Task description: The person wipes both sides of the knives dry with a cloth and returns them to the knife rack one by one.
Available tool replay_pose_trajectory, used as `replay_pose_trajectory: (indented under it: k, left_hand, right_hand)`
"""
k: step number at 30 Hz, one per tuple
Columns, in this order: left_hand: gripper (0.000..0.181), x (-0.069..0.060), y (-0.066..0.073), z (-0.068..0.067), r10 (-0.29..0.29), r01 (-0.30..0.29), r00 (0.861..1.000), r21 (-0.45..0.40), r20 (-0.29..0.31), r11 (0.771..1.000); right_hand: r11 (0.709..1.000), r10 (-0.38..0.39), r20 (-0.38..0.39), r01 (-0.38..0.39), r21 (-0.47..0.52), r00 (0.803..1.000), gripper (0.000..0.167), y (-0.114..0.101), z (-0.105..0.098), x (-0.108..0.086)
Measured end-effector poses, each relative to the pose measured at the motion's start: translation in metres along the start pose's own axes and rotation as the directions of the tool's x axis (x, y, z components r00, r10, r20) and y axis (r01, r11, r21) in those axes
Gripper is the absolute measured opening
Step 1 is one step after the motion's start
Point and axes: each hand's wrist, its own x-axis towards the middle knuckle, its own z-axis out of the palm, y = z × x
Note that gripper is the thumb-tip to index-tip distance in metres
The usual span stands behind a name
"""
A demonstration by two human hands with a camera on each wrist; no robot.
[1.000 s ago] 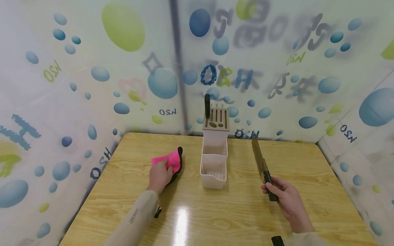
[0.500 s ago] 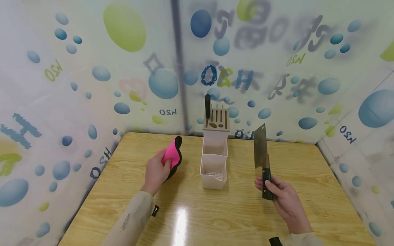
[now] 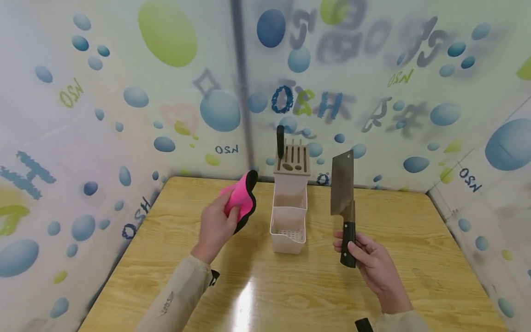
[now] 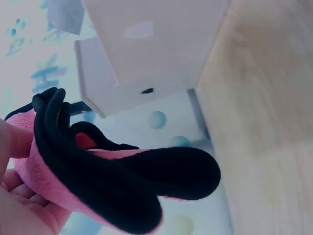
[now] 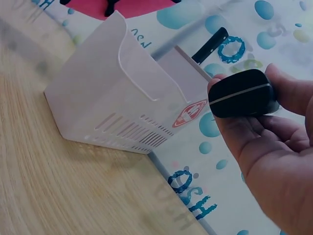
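Note:
A folded pink cloth with black edging (image 3: 242, 197) is gripped in my left hand (image 3: 215, 229), raised over the table left of the knife holder. In the left wrist view the cloth (image 4: 58, 171) bunches between thumb and fingers. My right hand (image 3: 377, 265) holds a cleaver (image 3: 343, 184) by its black handle, blade pointing up, to the holder's right. Only the butt of the cleaver handle (image 5: 242, 93) shows in the right wrist view. Between the hands stands the white knife holder (image 3: 288, 244), with open front compartments and a slotted top. A black-handled knife (image 3: 280, 140) sits in its left slot.
The wooden table (image 3: 323, 295) carries the holder near its back edge. Behind and beside it hang patterned wall sheets (image 3: 361, 69) with blue and green dots. In the right wrist view, side slits and a red label (image 5: 190, 113) mark the holder.
The cleaver has turned from edge-on to showing its flat side and shifted left and up. My left hand has lifted the cloth and moved it slightly toward the holder.

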Motion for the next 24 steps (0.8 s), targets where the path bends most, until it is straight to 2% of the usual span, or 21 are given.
replay_pose_trajectory:
  k: [5, 11, 15, 19, 24]
  left_hand:
    - [0.04, 0.008, 0.012, 0.0, 0.05, -0.05, 0.999, -0.03, -0.022, 0.998]
    - [0.038, 0.017, 0.021, 0.005, 0.074, -0.076, 0.996, -0.054, -0.038, 0.996]
    - [0.033, 0.021, 0.026, 0.008, 0.096, -0.1, 0.994, -0.078, -0.049, 0.992]
    - [0.029, 0.025, 0.031, 0.012, 0.122, -0.128, 0.99, -0.095, -0.068, 0.987]
    - [0.031, 0.031, 0.036, 0.013, 0.128, -0.133, 0.99, -0.105, -0.054, 0.986]
  right_hand:
    - [0.998, -0.009, -0.022, 0.008, -0.054, 1.0, 0.037, -0.001, 0.005, 0.005]
    - [0.997, -0.021, -0.023, 0.019, -0.072, 1.0, 0.042, -0.002, 0.013, 0.013]
    - [0.998, -0.037, -0.021, 0.036, -0.059, 0.999, 0.036, -0.001, 0.018, 0.018]
    - [0.997, -0.073, 0.003, 0.073, -0.018, 0.997, 0.038, 0.0, 0.022, 0.022]
    - [0.995, -0.1, 0.027, 0.1, -0.005, 0.995, 0.038, 0.0, 0.03, 0.027]
